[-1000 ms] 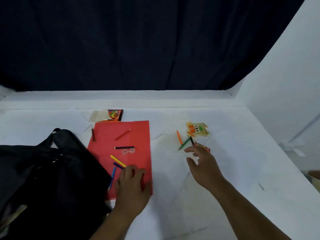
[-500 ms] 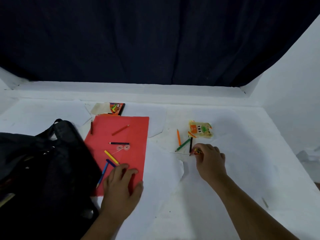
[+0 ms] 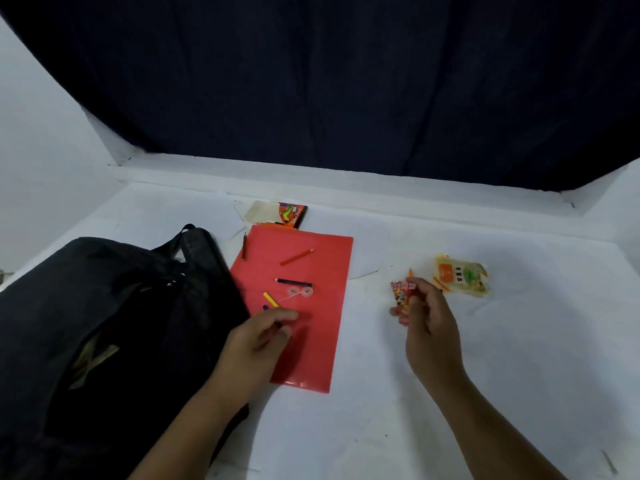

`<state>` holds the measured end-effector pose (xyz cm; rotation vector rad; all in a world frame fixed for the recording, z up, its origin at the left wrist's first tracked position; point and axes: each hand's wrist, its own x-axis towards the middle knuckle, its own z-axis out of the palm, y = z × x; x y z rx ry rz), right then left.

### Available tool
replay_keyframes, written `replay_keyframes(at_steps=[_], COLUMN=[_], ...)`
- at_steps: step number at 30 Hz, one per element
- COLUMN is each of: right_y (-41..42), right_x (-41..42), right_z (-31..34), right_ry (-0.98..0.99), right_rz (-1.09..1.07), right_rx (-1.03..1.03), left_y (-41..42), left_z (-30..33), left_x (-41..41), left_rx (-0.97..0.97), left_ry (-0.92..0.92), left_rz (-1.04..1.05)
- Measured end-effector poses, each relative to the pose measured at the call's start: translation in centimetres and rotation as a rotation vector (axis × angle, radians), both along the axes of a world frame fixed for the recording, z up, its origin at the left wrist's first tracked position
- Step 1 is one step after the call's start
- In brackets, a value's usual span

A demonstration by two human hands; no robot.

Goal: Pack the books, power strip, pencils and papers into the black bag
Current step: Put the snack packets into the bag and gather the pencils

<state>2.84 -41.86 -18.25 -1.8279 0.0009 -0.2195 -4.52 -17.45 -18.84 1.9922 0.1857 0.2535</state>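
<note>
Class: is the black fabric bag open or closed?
Open. The black fabric bag gapes at its top, its dark interior and some contents visible inside.

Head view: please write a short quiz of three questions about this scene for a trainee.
1. True or false: the red folder lies inside the black bag.
2. Which hand holds a small red packet?
3. The red pencil lies: A) on the folder, B) in the bag, C) on the yellow packet.

Key: 1 false; 2 the right hand; 3 A.
</note>
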Motion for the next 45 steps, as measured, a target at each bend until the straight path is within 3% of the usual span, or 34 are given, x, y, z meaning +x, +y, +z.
replay_keyframes(at_steps=[2, 4, 7, 9, 12, 17, 22, 26, 29, 32, 39, 45], right_y=[2.0, 4.1, 7.2, 9.4, 12.5, 17.9, 23.2, 26.0, 28.1, 30.3, 32.6, 33.0], right_x=[-0.7, -1.6, -2.9, -3.7, -4.7, -6.6, -7.8, -8.3, -8.4, -8.0, -7.6, -7.2], right_z=[0.8, 1.1, 1.4, 1.6, 2.2, 3.5, 3.9, 3.0, 3.0, 3.6, 2.4, 0.8], right_ry=[0.064, 0.117, 0.144, 0.151, 0.165, 0.149, 0.16, 0.203, 0.237, 0.213, 0.329, 0.203], right_rz=[0.073, 0.135, 0.194, 0.212, 0.268, 0.419, 0.591, 0.633, 0.625, 0.572, 0.563, 0.587], right_rx=[0.125, 0.189, 0.177, 0.167, 0.154, 0.2, 0.133, 0.017, -0.064, -0.133, -0.052, -0.269], left_y=[1.0, 2.7, 6.8, 9.8, 14.1, 19.1, 20.7, 22.0, 22.6, 23.0, 23.6, 23.4], left_z=[2.4, 4.4, 6.2, 7.0, 7.2, 7.9, 8.9, 9.5, 10.7, 11.5, 11.6, 10.8], left_x=[-1.1, -2.5, -4.1, -4.9, -6.0, -7.5, -8.0, -7.9, -7.6, -7.6, -7.3, -6.6], left_rx=[-0.096, -0.03, 0.529, 0.686, 0.679, 0.653, 0.768, 0.644, 0.434, 0.352, 0.312, 0.314], left_ry=[-0.135, -0.284, -0.377, -0.175, 0.136, 0.098, 0.304, 0.098, 0.034, 0.004, -0.03, -0.04], left_rz=[0.058, 0.141, 0.352, 0.486, 0.555, 0.464, 0.272, 0.335, 0.39, 0.367, 0.253, 0.214])
